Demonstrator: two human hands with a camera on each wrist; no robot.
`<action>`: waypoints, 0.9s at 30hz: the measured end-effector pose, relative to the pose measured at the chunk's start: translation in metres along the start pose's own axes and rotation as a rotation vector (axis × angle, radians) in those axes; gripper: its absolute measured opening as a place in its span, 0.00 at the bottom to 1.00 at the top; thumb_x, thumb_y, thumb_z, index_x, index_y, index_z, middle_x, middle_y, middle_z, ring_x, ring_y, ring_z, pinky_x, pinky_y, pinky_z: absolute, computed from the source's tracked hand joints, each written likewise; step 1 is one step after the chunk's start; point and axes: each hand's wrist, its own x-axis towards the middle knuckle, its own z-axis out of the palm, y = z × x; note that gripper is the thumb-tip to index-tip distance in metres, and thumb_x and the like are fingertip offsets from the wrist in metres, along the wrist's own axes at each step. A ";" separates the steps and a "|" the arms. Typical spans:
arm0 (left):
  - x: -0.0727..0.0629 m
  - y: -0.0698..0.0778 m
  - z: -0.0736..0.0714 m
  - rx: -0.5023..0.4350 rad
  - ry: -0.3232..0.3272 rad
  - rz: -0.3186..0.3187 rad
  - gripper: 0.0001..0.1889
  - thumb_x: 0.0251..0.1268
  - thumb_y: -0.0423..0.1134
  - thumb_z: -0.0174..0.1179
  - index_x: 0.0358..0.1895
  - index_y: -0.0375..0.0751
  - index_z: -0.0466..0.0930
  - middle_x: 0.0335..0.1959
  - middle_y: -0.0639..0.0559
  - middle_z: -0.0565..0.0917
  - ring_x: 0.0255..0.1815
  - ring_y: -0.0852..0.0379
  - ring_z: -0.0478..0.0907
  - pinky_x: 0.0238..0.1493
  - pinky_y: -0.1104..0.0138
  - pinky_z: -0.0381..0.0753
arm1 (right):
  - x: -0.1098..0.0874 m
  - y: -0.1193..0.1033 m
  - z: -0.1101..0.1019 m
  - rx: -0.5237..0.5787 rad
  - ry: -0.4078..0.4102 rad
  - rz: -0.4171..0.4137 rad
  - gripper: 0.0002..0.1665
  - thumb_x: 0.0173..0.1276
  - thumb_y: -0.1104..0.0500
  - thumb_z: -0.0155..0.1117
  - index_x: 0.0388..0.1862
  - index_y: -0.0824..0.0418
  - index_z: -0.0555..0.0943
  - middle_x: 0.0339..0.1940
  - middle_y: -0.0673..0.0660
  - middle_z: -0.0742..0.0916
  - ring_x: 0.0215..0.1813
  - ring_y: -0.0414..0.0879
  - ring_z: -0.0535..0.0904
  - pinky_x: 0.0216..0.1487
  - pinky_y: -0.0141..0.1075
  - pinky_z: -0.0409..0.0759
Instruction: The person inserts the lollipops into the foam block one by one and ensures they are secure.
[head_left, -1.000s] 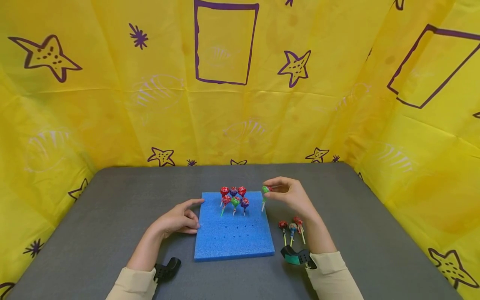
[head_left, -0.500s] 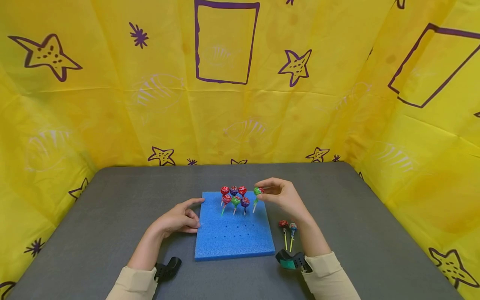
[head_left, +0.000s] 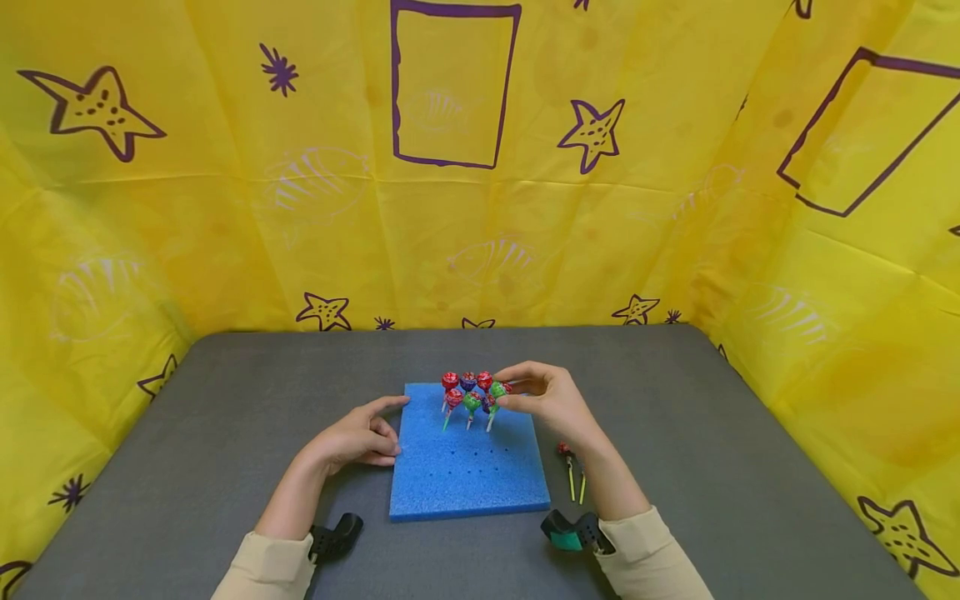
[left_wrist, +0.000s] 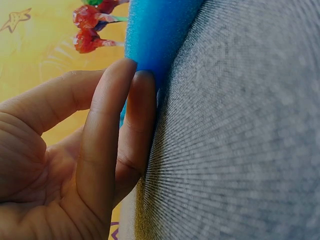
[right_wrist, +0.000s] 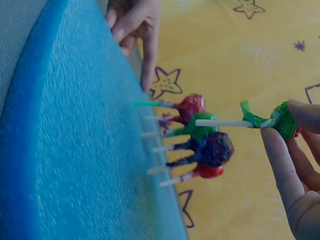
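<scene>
My right hand [head_left: 551, 407] pinches a green-wrapped lollipop [right_wrist: 285, 121] by its head between thumb and fingers. Its white stick points down toward the blue foam board [head_left: 468, 493], and in the right wrist view the stick's tip is clear of the foam. Several wrapped lollipops stand in two rows at the board's far part, among them a red one [head_left: 450, 381], a green one [head_left: 472, 401] and a purple one [right_wrist: 215, 149]. At the board's left edge my left hand [head_left: 356, 437] rests, fingertips touching the foam, forefinger stretched toward the far corner.
Small holes in rows dot the board's nearer half. To its right, a red lollipop [head_left: 564, 448] lies on the dark grey table [head_left: 300, 367] beside another yellow stick [head_left: 582, 487], partly hidden behind the right forearm. Yellow patterned cloth [head_left: 450, 250] surrounds the table.
My right hand has carried the green lollipop leftward from the board's right edge to the standing lollipops. Its forearm now covers more of those lying on the table. My left hand has stayed still.
</scene>
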 end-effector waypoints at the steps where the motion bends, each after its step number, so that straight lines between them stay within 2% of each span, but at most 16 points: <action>1: 0.000 0.000 0.000 0.000 0.000 0.000 0.40 0.61 0.27 0.62 0.77 0.43 0.55 0.34 0.45 0.79 0.32 0.57 0.82 0.35 0.67 0.89 | 0.000 0.000 0.001 0.002 -0.003 -0.004 0.17 0.61 0.60 0.72 0.50 0.58 0.85 0.53 0.59 0.87 0.53 0.53 0.84 0.49 0.38 0.85; 9: -0.002 0.000 0.000 0.005 -0.008 0.016 0.40 0.61 0.26 0.61 0.77 0.42 0.55 0.34 0.46 0.79 0.32 0.57 0.82 0.36 0.66 0.89 | 0.000 0.002 0.015 -0.007 -0.034 -0.026 0.17 0.61 0.61 0.72 0.50 0.59 0.85 0.55 0.57 0.86 0.53 0.50 0.84 0.49 0.36 0.85; 18: -0.001 -0.001 -0.001 0.004 -0.011 0.014 0.40 0.62 0.27 0.61 0.77 0.43 0.55 0.35 0.46 0.79 0.32 0.57 0.81 0.36 0.66 0.89 | 0.000 0.004 0.028 -0.031 -0.082 -0.100 0.15 0.61 0.63 0.71 0.48 0.60 0.85 0.50 0.61 0.87 0.48 0.48 0.85 0.44 0.33 0.86; 27: -0.002 0.000 0.000 0.005 -0.009 0.012 0.40 0.62 0.27 0.61 0.77 0.43 0.55 0.35 0.46 0.79 0.32 0.57 0.81 0.35 0.67 0.89 | 0.000 0.007 0.039 -0.071 -0.105 -0.098 0.17 0.61 0.62 0.72 0.50 0.58 0.86 0.50 0.57 0.89 0.49 0.47 0.85 0.47 0.30 0.85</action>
